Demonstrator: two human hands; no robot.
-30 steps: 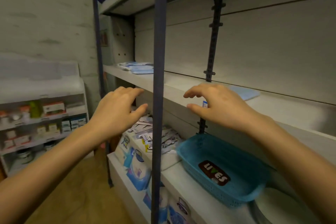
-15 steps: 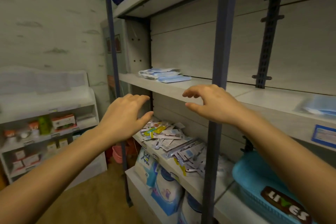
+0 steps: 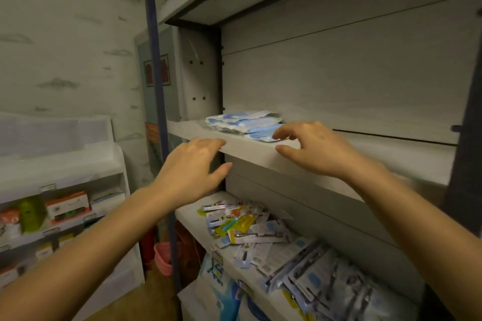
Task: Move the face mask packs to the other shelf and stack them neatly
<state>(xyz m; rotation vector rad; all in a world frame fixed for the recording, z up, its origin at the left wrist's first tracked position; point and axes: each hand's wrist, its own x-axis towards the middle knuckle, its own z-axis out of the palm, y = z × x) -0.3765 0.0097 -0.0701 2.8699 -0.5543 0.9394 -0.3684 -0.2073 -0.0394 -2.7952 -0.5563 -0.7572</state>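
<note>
The left hand (image 3: pixel 190 172) and right hand (image 3: pixel 318 148) hover empty, fingers (image 3: pixel 208 142) loosely spread, just beside mask packs (image 3: pixel 240 122) on a grey shelf (image 3: pixel 247 150). Sachets (image 3: pixel 242 227) lie below.

No text legible at this moment. Print on the face mask packs (image 3: pixel 241 122), on the small sachets (image 3: pixel 242 227) heaped on the lower shelf and on the large bags (image 3: pixel 216 292) beneath is blurred. Red notice (image 3: pixel 152 131) behind the blue upright and boxes (image 3: pixel 68 205) on the white rack: lettering too small to read.
</note>
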